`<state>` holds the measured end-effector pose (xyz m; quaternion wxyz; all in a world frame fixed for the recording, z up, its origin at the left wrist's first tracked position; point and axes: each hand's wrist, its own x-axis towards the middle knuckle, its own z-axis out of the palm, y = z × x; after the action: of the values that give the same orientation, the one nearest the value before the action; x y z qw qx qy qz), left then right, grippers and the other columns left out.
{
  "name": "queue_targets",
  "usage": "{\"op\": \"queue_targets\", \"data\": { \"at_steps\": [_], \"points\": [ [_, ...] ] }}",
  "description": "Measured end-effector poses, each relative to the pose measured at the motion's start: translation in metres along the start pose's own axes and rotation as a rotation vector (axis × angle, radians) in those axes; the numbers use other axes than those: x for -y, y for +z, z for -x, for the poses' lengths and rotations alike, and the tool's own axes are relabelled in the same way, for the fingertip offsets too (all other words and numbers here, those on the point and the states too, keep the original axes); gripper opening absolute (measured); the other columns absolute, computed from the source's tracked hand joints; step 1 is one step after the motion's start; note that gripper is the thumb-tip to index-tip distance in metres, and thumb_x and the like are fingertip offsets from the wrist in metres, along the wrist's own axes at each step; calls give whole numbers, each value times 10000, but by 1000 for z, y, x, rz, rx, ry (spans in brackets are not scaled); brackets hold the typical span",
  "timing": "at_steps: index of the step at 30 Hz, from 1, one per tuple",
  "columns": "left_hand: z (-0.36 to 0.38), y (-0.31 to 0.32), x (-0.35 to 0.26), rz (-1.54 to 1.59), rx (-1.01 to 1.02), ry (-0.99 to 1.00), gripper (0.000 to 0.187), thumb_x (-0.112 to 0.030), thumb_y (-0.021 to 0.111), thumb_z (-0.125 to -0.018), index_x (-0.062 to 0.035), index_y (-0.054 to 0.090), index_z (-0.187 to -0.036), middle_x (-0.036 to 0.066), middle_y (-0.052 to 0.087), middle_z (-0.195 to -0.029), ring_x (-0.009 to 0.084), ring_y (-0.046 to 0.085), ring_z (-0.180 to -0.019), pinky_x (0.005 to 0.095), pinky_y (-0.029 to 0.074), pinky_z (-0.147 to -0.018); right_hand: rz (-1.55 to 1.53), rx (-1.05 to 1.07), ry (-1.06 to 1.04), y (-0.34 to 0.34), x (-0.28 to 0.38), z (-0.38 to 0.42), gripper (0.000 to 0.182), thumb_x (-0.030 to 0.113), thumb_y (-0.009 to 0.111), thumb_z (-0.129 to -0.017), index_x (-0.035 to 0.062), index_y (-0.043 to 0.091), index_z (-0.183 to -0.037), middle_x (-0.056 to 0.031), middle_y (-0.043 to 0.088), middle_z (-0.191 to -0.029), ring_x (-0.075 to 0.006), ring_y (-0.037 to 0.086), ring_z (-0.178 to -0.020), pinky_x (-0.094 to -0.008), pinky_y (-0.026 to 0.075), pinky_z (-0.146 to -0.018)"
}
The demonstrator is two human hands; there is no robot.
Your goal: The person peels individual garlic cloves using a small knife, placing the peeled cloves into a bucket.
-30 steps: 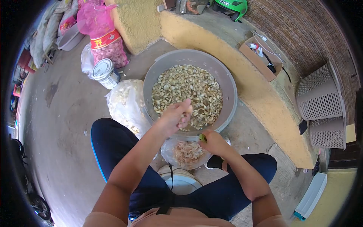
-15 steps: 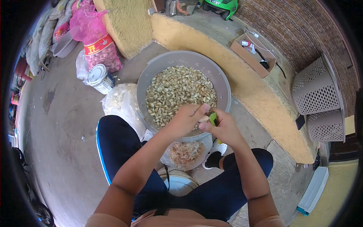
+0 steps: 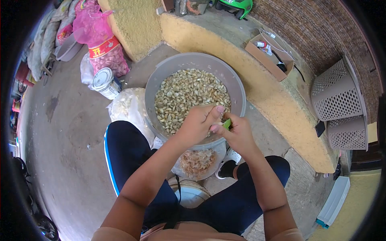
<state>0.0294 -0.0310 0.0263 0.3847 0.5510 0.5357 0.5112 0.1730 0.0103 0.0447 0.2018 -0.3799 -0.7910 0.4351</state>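
Note:
A large grey tub (image 3: 238, 86) holds many garlic cloves (image 3: 189, 94) in water. Over its near edge, my right hand (image 3: 235, 130) is closed around a small green-handled tool (image 3: 227, 124). My left hand (image 3: 201, 122) touches it from the left, fingers pinched; the clove between the hands is mostly hidden now. Below the tub, between my feet, lies a plastic bag of garlic skins (image 3: 197, 162). A white bag of pale cloves (image 3: 128, 106) leans against the tub's left side.
Pink mesh sacks (image 3: 108, 60), a lidded can (image 3: 105, 82) and a grey basin (image 3: 69, 49) stand at the upper left. A low yellow wall (image 3: 277, 108) curves along the right, with a cardboard box (image 3: 267, 60) on its ledge. Perforated baskets (image 3: 335, 94) stand far right.
My left hand has turned slightly and closed in against my right, covering the pale clove that showed between them. The green tool has tilted a little.

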Motion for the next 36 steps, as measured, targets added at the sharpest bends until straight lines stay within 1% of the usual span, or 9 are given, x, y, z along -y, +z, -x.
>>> {"op": "queue_targets", "data": {
  "at_steps": [12, 15, 20, 23, 24, 27, 30, 33, 36],
  "points": [
    [1, 4, -7, -79, -108, 87, 403, -269, 438, -883, 24, 456, -606, 113, 405, -520, 226, 406, -479, 327, 358, -501, 105, -74, -91, 4, -1, 1, 475, 429, 631, -720, -37, 543, -723, -167, 508, -526, -300, 538, -487, -346, 406, -472],
    [1, 8, -5, -96, -161, 63, 407, -280, 454, -876, 22, 462, -603, 103, 396, -501, 200, 402, -465, 317, 352, -486, 139, -85, -138, 5, -6, 0, 461, 420, 632, -720, -29, 532, -698, -163, 508, -524, -308, 538, -490, -354, 407, -471],
    [1, 13, 0, 177, -133, -193, 447, -337, 461, -877, -11, 489, -573, 19, 426, -482, 96, 397, -459, 261, 328, -446, 213, -110, -227, 4, -10, -3, 425, 405, 641, -710, -1, 524, -663, -155, 513, -524, -306, 539, -491, -362, 415, -466],
    [0, 13, -2, 336, -95, -323, 446, -365, 456, -879, -31, 509, -587, -22, 443, -505, 59, 396, -467, 226, 319, -433, 279, -170, -333, 0, -15, -6, 386, 349, 665, -710, 12, 495, -628, -114, 469, -485, -252, 487, -421, -320, 369, -422],
    [1, 13, -3, 375, -85, -358, 442, -372, 454, -879, -37, 516, -597, -33, 448, -516, 51, 396, -470, 215, 317, -430, 313, -174, -347, 0, -15, -6, 388, 352, 668, -705, 17, 492, -622, -115, 473, -489, -257, 490, -424, -324, 371, -422],
    [3, 18, -4, 551, -151, -493, 405, -380, 467, -871, -41, 532, -659, -33, 445, -540, 45, 393, -460, 202, 317, -423, 407, -181, -388, -1, -16, -7, 395, 375, 664, -697, 36, 483, -602, -112, 486, -489, -266, 508, -436, -334, 391, -424],
    [4, 20, -7, 647, -143, -576, 334, -384, 484, -861, -100, 502, -687, -49, 438, -541, 31, 379, -418, 169, 272, -362, 474, -178, -429, -1, -18, -7, 407, 410, 640, -705, 56, 478, -586, -101, 488, -469, -262, 532, -443, -340, 420, -424],
    [5, 20, -6, 762, -124, -635, 351, -367, 480, -866, -65, 494, -687, -46, 390, -534, 35, 331, -422, 180, 251, -371, 508, -174, -454, -1, -19, -7, 416, 427, 630, -708, 58, 480, -587, -98, 482, -464, -261, 530, -442, -337, 417, -423],
    [5, 20, -4, 879, -87, -690, 338, -354, 479, -868, -74, 469, -680, -42, 373, -529, 32, 312, -415, 172, 223, -357, 502, -134, -447, -5, -18, -6, 408, 424, 641, -697, 56, 492, -602, -100, 483, -473, -259, 523, -438, -333, 405, -422]
  ]
}}
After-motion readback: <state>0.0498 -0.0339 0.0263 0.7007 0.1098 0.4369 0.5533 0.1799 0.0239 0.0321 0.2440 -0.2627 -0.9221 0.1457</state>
